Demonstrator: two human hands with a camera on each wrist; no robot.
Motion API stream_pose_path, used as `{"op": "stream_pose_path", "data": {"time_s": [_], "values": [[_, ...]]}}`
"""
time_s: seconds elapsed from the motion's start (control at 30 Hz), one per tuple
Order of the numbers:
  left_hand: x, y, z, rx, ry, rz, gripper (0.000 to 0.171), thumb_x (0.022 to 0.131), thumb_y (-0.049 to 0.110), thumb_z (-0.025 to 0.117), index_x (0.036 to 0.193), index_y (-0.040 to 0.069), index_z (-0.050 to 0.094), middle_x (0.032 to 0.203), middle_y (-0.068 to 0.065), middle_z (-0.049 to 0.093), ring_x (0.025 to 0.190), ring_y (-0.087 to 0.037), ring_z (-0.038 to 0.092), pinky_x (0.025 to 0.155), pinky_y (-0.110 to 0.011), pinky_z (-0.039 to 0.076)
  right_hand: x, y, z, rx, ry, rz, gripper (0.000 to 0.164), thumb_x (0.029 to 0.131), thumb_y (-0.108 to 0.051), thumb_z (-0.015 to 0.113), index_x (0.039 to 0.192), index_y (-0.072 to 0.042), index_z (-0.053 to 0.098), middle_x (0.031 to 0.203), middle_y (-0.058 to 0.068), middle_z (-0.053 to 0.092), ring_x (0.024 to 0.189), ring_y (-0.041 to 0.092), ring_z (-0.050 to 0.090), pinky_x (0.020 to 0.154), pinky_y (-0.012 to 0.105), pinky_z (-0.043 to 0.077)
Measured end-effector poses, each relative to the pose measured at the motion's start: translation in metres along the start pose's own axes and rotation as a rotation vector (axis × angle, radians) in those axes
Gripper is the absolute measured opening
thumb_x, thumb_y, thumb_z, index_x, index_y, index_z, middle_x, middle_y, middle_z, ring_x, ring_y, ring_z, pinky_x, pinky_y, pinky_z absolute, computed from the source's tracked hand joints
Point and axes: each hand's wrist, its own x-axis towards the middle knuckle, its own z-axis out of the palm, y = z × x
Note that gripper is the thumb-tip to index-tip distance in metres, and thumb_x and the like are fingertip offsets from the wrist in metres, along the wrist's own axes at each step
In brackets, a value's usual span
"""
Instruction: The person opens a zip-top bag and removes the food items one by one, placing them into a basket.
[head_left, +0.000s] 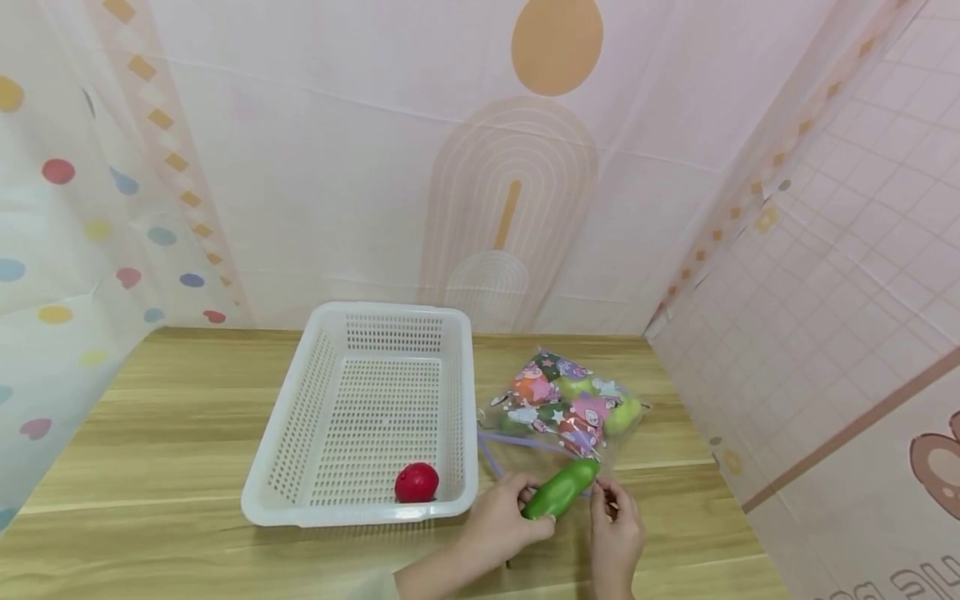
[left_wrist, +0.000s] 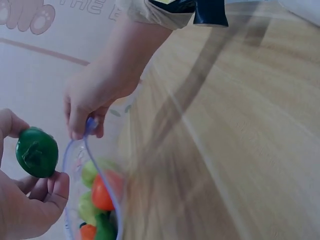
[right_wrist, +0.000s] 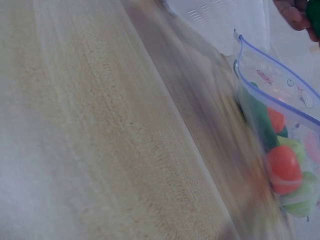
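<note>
My left hand holds a smooth, long green vegetable, cucumber-like in shape, between thumb and fingers. In the left wrist view its dark stem end faces the camera. Just right of it, my right hand pinches the purple-blue zip rim of a clear printed zip bag. The bag's mouth gapes in the left wrist view. Inside lie several fruits and vegetables, among them a round red one and a dark green one. The right hand does not show in the right wrist view.
Left of the bag stands a white perforated plastic basket, with a round red fruit or vegetable in its near right corner. Both rest on a wood-grain table. Printed curtains rise behind and at both sides.
</note>
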Motion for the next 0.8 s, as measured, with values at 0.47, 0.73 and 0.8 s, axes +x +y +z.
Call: {"op": "stream_pose_path", "data": {"time_s": [0.47, 0.73, 0.8], "values": [[0.002, 0.003, -0.047, 0.13, -0.003, 0.146, 0.047, 0.069, 0.023, 0.073, 0.113, 0.01, 0.062, 0.092, 0.007, 0.053, 0.078, -0.006, 0.052, 0.067, -0.021, 0.047, -0.002, 0.003, -0.001, 0.005, 0.007, -0.007, 0.011, 0.073, 0.015, 0.068, 0.079, 0.008, 0.065, 0.075, 0.014, 0.064, 0.073, -0.009, 0.049, 0.061, 0.004, 0.044], [0.001, -0.009, -0.082, 0.217, 0.078, 0.099, 0.049, 0.07, 0.023, 0.073, 0.113, 0.004, 0.062, 0.091, 0.003, 0.055, 0.076, -0.008, 0.052, 0.064, -0.02, 0.047, -0.002, 0.002, 0.0, -0.002, 0.012, -0.005, 0.011, 0.073, 0.015, 0.068, 0.079, 0.007, 0.065, 0.075, 0.013, 0.063, 0.073, -0.009, 0.049, 0.062, 0.004, 0.043], [-0.001, -0.012, -0.09, 0.23, 0.092, 0.072, 0.05, 0.07, 0.022, 0.074, 0.115, 0.004, 0.061, 0.093, 0.003, 0.055, 0.076, -0.008, 0.052, 0.064, -0.02, 0.047, -0.001, 0.001, 0.001, 0.001, 0.015, -0.008, 0.011, 0.072, 0.015, 0.068, 0.079, 0.007, 0.065, 0.075, 0.014, 0.063, 0.072, -0.008, 0.05, 0.062, 0.004, 0.044]]}}
